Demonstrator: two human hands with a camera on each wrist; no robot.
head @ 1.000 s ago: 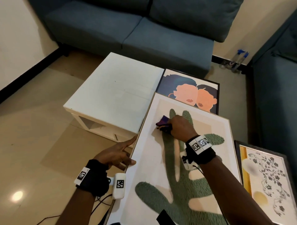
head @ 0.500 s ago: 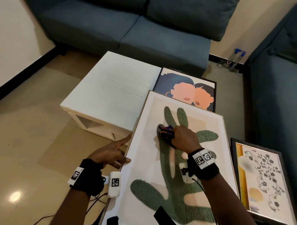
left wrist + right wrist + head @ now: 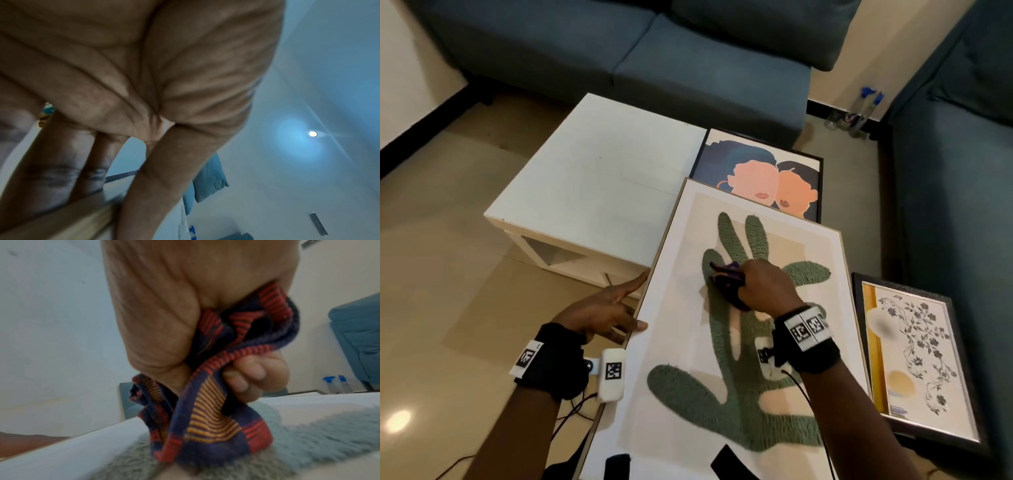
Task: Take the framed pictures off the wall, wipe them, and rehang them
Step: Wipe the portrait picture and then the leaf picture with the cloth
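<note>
Moved since a second ago: my right hand (image 3: 763, 286), bunched around striped cloth (image 3: 207, 410), drew nearer across cactus picture (image 3: 726, 383). Picture: tilted, top edge resting on white surface (image 3: 599, 178). Left hand (image 3: 602, 308): fingers straight, bracing left frame edge. Risk: hard wiping could slide the frame off its perch.

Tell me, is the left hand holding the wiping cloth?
No, the striped cloth is bunched in the right hand on the cactus picture, while the left hand rests open-fingered against its left edge.
</note>
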